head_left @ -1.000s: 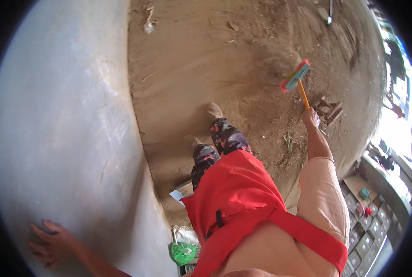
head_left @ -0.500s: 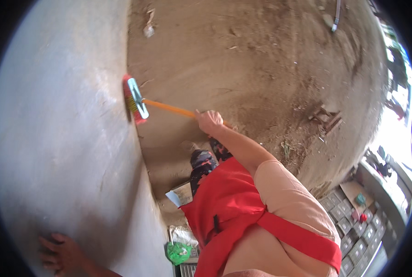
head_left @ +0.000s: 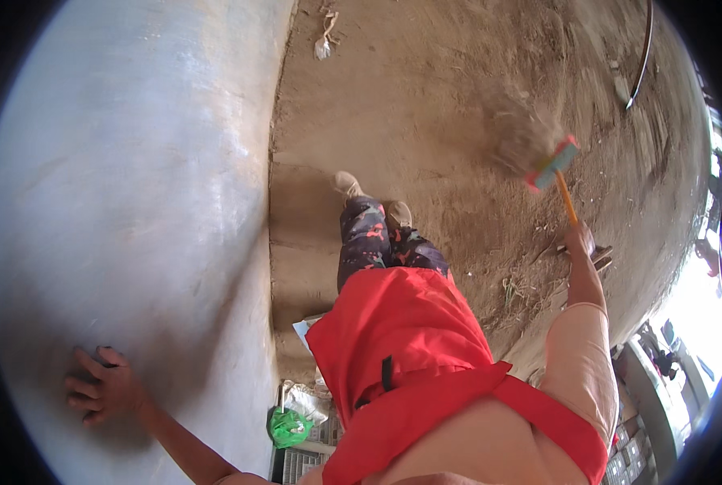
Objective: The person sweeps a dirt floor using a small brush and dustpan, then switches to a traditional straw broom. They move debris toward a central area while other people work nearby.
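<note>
1. Right hand (head_left: 580, 238): closed around the orange handle (head_left: 567, 200) of the broom; nothing else seen in its grip.
2. Left hand (head_left: 104, 386): fingers spread, holding nothing visible, at the blue-grey wall (head_left: 151, 210); firm contact cannot be confirmed.
3. Sweeping, judged: short, low strokes would suit this dirt floor (head_left: 401, 129); a blurred patch of dust (head_left: 518, 133) beside the bristles suggests flicking scatters it.
4. Recommended: bristles flat to the ground, wrist steady, strokes clear of the wooden piece (head_left: 603, 259) partly hidden behind the right hand.
5. Broom (head_left: 551, 167) position: its head lies beyond the right hand, slightly to the left, joined to it by the handle; tilted in view, well apart from the wall and left hand. Bristle contact with the ground: cannot tell.
</note>
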Tool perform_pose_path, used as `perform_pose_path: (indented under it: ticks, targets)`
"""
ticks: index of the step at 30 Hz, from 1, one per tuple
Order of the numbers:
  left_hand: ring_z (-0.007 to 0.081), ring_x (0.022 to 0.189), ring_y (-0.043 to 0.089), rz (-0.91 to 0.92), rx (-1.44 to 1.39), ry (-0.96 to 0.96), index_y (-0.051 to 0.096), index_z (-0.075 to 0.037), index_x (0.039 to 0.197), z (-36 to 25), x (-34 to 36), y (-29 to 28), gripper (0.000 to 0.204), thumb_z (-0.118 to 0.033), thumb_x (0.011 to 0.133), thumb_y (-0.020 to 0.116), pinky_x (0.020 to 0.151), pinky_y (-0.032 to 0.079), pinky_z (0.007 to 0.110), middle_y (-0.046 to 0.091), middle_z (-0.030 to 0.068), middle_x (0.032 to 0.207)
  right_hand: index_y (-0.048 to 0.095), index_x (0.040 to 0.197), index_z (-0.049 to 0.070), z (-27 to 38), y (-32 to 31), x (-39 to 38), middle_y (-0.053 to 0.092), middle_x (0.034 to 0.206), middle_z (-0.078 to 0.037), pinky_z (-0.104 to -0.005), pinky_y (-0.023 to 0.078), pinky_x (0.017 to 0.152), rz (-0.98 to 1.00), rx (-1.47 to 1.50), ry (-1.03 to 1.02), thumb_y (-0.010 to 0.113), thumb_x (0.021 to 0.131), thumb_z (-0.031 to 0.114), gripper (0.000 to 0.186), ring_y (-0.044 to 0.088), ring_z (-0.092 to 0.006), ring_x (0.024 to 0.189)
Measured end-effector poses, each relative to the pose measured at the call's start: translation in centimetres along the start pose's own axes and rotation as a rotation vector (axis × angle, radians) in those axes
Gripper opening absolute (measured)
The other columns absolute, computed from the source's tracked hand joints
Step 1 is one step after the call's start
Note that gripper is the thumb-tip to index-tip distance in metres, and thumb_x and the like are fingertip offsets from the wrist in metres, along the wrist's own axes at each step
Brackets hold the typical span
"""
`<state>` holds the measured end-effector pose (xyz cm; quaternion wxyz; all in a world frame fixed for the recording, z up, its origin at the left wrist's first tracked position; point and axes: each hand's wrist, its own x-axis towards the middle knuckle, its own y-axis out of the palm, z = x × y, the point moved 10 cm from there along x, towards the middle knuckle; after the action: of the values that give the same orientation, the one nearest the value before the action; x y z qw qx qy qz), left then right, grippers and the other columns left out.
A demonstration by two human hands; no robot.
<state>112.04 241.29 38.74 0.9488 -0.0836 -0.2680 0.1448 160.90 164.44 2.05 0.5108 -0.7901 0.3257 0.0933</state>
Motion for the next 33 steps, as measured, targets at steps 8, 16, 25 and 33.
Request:
perform_pose_path:
  ticks: [8, 16, 25, 33]
  targets:
    - [0.0325, 0.108, 0.045, 0.018, -0.231, -0.028, 0.058, -0.03, 0.113, -1.1, 3.0, -1.1, 0.033, -0.045, 0.085, 0.051, 0.095, 0.023, 0.057, 0.047, 0.006, 0.123, 0.063, 0.104, 0.009, 7.1, 2.8, -4.9, 0.065, 0.096, -0.016, -0.0426, 0.047, 0.075, 0.017, 0.301, -0.16, 0.04, 0.09, 0.039, 0.04, 0.062, -0.0332, 0.091]
    - [0.0375, 0.115, 0.045, 0.095, -0.352, 0.058, 0.058, -0.032, 0.115, -10.7, 14.5, 0.8, 0.031, -0.039, 0.086, 0.053, 0.086, 0.029, 0.065, 0.048, 0.0087, 0.126, 0.052, 0.118, 0.021, 45.3, 2.5, -19.3, 0.065, 0.096, -0.014, -0.0439, 0.049, 0.074, 0.244, 0.049, -0.87, 0.039, 0.088, 0.025, 0.033, 0.061, -0.0336, 0.093]
    - [0.0345, 0.111, 0.047, 0.159, -0.156, 0.186, 0.06, -0.041, 0.107, -11.1, 13.6, 2.6, 0.025, -0.044, 0.083, 0.055, 0.085, 0.029, 0.057, 0.048, 0.0026, 0.127, 0.047, 0.122, 0.027, 40.2, -4.5, -7.9, 0.065, 0.092, -0.01, -0.0426, 0.049, 0.067, 0.161, -0.128, -0.619, 0.042, 0.089, 0.027, 0.033, 0.063, -0.0301, 0.085]
    - [0.0344, 0.116, 0.043, 0.185, -0.313, 0.188, 0.063, -0.033, 0.099, -15.3, 16.5, 3.0, 0.018, -0.038, 0.085, 0.054, 0.096, 0.023, 0.056, 0.047, 0.0009, 0.128, 0.058, 0.112, 0.014, 23.9, -12.1, 1.1, 0.064, 0.102, -0.014, -0.0426, 0.048, 0.082, 0.08, -0.098, -0.054, 0.04, 0.09, 0.025, 0.031, 0.06, -0.0303, 0.1]
